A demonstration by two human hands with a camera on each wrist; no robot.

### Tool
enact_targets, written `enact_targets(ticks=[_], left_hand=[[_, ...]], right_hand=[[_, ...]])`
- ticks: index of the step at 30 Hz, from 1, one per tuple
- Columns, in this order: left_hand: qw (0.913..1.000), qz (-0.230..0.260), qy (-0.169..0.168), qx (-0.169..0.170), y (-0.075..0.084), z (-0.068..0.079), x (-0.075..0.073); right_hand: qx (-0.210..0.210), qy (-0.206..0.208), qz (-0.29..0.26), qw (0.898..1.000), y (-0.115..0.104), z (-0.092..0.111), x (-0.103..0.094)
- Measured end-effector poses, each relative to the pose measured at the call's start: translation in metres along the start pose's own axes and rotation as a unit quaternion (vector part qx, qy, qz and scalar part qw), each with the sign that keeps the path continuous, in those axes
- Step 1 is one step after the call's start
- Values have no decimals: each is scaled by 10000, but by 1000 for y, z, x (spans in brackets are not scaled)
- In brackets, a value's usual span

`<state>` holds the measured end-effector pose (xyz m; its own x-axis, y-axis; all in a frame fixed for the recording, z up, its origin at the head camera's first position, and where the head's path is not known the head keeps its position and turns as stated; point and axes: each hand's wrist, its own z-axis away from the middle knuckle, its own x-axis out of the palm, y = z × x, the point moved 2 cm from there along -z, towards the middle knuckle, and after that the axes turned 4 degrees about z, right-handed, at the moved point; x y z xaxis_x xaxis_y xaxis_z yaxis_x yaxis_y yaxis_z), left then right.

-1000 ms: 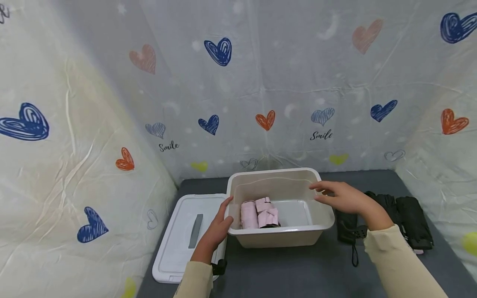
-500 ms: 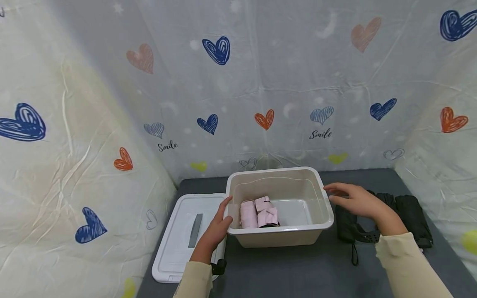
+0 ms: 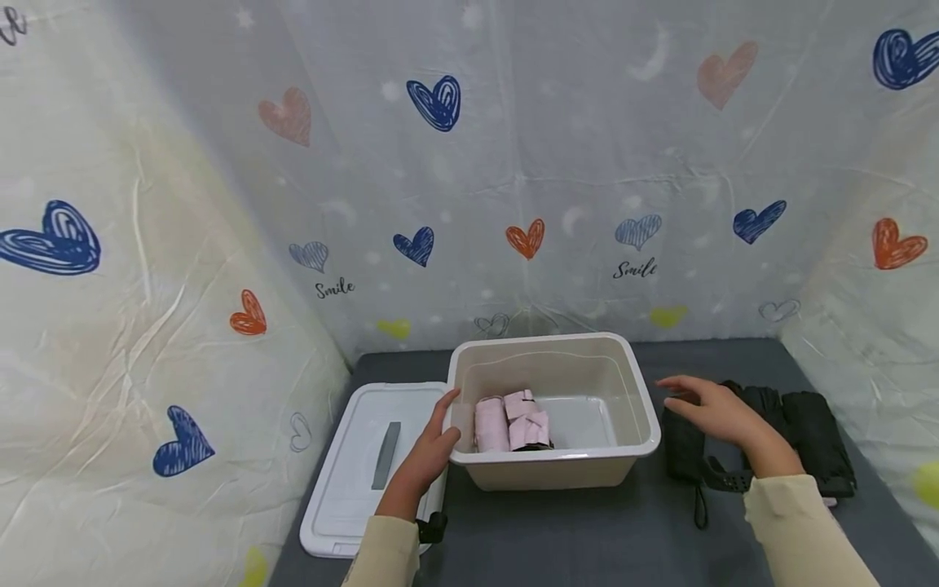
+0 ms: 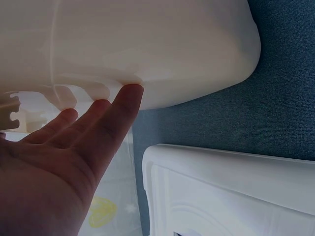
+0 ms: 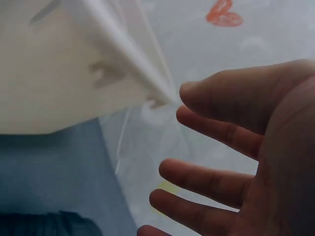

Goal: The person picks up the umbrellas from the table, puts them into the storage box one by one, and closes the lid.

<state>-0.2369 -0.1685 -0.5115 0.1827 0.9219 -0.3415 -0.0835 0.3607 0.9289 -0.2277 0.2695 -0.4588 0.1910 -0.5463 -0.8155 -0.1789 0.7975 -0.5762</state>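
A beige plastic bin (image 3: 553,473) stands in the middle of the dark table. Pink rolled bundles (image 3: 491,424) lie together in its left half. My left hand (image 3: 425,452) is at the bin's left side, near the rim; in the left wrist view its straight fingertips touch the outer wall. To the right of the bin, apart from it, my right hand (image 3: 722,416) is in the air with fingers spread and holds nothing. Behind and beneath that hand are black folded bundles (image 3: 817,440), like compact umbrellas; one has a wrist loop (image 3: 700,507). The hand partly hides them.
A white lid (image 3: 345,489) with a grey handle lies left of the bin, partly behind my left forearm. The dark table (image 3: 557,538) runs up to a curtain (image 3: 469,179) printed with hearts, which encloses the back and both sides.
My right hand has moved from over the bin's right rim out to the right, toward the black bundles. The left hand and the bin have stayed in place.
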Motion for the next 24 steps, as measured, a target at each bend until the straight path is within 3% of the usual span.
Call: enact_targets(ticks=[8, 18, 24], left_hand=[[10000, 55, -21, -22, 3, 2, 1], [9998, 115, -146, 70, 39, 26, 0], [9998, 200, -86, -22, 22, 15, 1]], right_hand=[[336, 18, 64, 9994, 18, -2, 17], [675, 83, 212, 9975, 38, -6, 34], [802, 66, 434, 9958, 49, -10, 44]])
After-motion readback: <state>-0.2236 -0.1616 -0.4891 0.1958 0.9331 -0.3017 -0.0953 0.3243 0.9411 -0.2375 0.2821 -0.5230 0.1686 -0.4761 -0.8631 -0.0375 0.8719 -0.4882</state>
